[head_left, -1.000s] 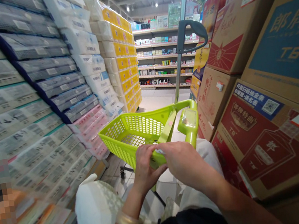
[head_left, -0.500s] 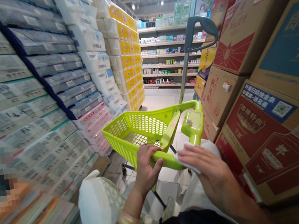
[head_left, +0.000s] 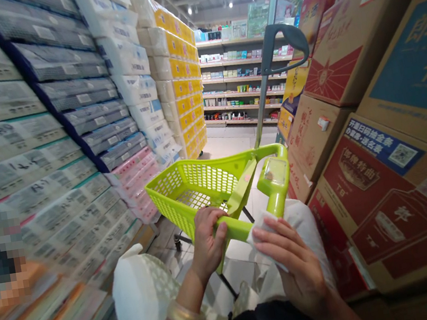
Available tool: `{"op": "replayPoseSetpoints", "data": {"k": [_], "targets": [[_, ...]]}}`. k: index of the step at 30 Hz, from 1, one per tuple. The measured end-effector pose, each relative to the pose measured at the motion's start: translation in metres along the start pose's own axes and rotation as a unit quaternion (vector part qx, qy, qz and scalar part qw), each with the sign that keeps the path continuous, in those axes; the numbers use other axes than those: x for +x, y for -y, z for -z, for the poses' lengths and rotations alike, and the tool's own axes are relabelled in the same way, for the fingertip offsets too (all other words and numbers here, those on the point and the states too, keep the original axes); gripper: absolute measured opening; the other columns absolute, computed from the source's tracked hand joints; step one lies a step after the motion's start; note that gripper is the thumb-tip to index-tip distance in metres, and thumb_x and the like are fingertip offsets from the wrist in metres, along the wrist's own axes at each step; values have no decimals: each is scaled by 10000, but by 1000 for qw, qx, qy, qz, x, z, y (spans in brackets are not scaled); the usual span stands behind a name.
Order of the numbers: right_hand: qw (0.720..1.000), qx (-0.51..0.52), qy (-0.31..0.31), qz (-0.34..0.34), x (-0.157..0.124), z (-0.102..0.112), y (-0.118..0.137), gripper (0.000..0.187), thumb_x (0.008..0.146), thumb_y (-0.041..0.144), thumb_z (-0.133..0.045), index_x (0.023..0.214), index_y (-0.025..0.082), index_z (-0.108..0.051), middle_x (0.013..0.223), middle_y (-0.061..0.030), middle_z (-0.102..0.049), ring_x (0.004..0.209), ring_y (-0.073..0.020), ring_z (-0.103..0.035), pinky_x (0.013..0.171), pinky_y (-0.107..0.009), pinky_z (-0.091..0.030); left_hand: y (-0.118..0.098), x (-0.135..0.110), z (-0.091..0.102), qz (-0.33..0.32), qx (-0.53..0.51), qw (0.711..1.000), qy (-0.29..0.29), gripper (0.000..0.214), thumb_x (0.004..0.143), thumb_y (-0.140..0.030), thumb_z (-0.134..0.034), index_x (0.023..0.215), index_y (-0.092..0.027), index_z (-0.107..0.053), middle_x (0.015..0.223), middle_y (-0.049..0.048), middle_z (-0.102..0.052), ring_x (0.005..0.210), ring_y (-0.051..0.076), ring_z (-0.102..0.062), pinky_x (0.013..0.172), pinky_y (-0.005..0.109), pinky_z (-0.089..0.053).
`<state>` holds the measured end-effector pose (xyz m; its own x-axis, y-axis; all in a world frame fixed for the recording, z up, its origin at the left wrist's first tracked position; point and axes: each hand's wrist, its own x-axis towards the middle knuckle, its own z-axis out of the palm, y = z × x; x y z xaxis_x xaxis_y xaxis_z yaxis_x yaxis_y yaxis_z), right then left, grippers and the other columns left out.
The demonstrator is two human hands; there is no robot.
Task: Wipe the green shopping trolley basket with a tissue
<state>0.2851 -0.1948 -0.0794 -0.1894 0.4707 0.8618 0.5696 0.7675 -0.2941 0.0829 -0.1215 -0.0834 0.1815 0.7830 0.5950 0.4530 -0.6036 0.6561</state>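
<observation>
A lime-green shopping basket (head_left: pixel 172 209) with perforated sides and a moulded frame rests on thin dark legs in front of me. My left hand (head_left: pixel 210 238) grips the near rim of its frame, fingers curled over the top. A white cloth (head_left: pixel 256 226) lies against the near right corner of the frame. Over it, my right hand (head_left: pixel 286 248) presses the cloth down with its fingers bent round the corner. A grey pull handle (head_left: pixel 266 53) rises on a pole behind the basket's right side.
Stacked cardboard cartons (head_left: pixel 388 198) stand close on my right. Wrapped tissue packs (head_left: pixel 171 70) and other piled packages line the left. Shelves of small goods (head_left: pixel 241 78) stand at the far end, beyond the tiled floor (head_left: pixel 226 136).
My right hand and the cloth have shifted slightly left around the frame's corner, its fingers now bent more. My left hand keeps its place, its thumb drawn in nearer the frame.
</observation>
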Motion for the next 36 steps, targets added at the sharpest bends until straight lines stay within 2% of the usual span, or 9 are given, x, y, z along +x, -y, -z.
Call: {"op": "replayPoseSetpoints", "data": {"k": [2,6,7,12,17,22,27,32,36], "targets": [[1000,2,2,12,-1,-1,-4,352,945,112,-495,1228,258,-645,1180,-48,-728,1240,-231,-600,1105,-444,-437,0,0,1,0,0,1000,-1,369,949,-471,-350,902,-228,-623,938,60,-640,960,245,-555,939,430,-409],[990,-8,-89,-107,5,4,-16,349,932,75,-494,1195,239,-654,1209,-64,-709,1236,-236,-599,1067,-461,-470,-1,0,1,8,-5,1000,7,384,951,-475,-336,901,-220,-619,950,68,-641,971,243,-547,965,433,-392],[989,-7,-91,-116,7,4,-16,348,927,68,-498,1189,235,-656,1209,-64,-708,1243,-236,-593,1061,-458,-474,-2,0,1,9,-8,1000,7,384,952,-473,-335,896,-218,-617,946,67,-641,969,241,-547,980,435,-382],[999,6,22,23,9,1,-6,385,905,53,-513,1220,229,-647,1203,-52,-715,1260,-239,-581,1109,-444,-424,-5,0,1,9,-22,1000,1,373,950,-464,-343,871,-215,-609,917,56,-647,943,227,-559,1041,444,-326],[996,-25,-54,-60,16,2,-6,355,909,54,-513,1189,222,-651,1185,-59,-717,1242,-230,-593,1090,-431,-445,-5,0,4,22,-19,1000,12,403,947,-480,-328,869,-214,-621,915,50,-647,951,221,-572,1108,461,-266],[998,-5,47,48,24,2,-7,372,904,40,-496,1198,213,-645,1199,-51,-713,1261,-214,-576,1133,-411,-394,-4,1,6,42,-9,999,9,418,937,-482,-314,851,-211,-620,907,55,-663,954,223,-578,1126,471,-278],[999,-29,5,-44,27,3,-14,376,922,53,-479,1218,225,-635,1207,-57,-705,1257,-208,-578,1099,-403,-438,0,5,13,53,8,999,11,362,912,-428,-349,812,-211,-621,911,60,-677,966,222,-587,1134,464,-278],[998,12,52,27,30,-2,-6,397,913,38,-482,1217,237,-643,1201,-45,-716,1249,-205,-590,1097,-406,-452,7,9,23,43,-26,999,10,353,905,-427,-388,775,-204,-628,942,59,-681,979,218,-604,1143,456,-263],[1000,-13,0,-24,33,-5,-7,383,929,58,-478,1222,237,-647,1196,-59,-718,1232,-200,-605,1084,-398,-472,14,12,29,68,-42,997,-25,386,908,-425,-387,723,-205,-644,938,58,-687,996,222,-609,1128,453,-302]]}}
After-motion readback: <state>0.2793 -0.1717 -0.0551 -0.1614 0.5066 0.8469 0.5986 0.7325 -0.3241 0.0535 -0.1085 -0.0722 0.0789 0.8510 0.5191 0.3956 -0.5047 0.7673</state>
